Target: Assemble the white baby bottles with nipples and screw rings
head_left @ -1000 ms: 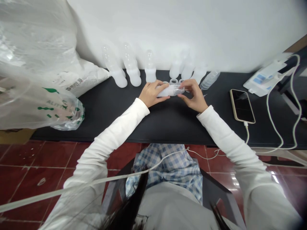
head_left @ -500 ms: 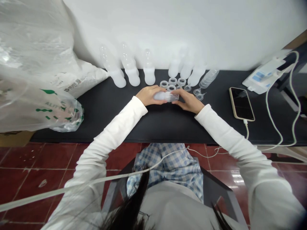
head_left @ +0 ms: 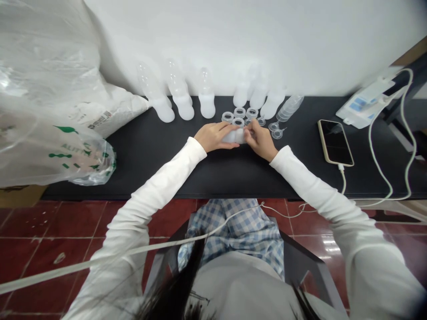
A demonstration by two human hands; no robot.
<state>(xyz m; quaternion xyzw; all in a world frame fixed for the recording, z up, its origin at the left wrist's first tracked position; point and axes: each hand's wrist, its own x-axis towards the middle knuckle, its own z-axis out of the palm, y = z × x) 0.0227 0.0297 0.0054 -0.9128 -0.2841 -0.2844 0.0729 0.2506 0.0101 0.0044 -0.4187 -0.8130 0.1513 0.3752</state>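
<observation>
My left hand [head_left: 213, 135] is wrapped round a small translucent white bottle [head_left: 234, 136] lying sideways just above the black table [head_left: 233, 169]. My right hand [head_left: 259, 140] is closed over the bottle's right end, its fingers pinched together there. Just behind the hands lie several clear plastic rings [head_left: 239, 112] and small nipple-like caps [head_left: 276, 132]. A row of finished white bottles [head_left: 207, 100] stands against the wall.
A large plastic bag [head_left: 50, 102] bulges over the table's left end. A phone [head_left: 335, 142] on a white cable lies at the right, near a white power strip [head_left: 367, 104]. A stack of clear cups [head_left: 290, 106] leans by the bottles. Red floor tiles lie below.
Both hands drew the bottle a little nearer and lower, uncovering the rings behind. My right hand slid in over the bottle's end, so less of the bottle shows.
</observation>
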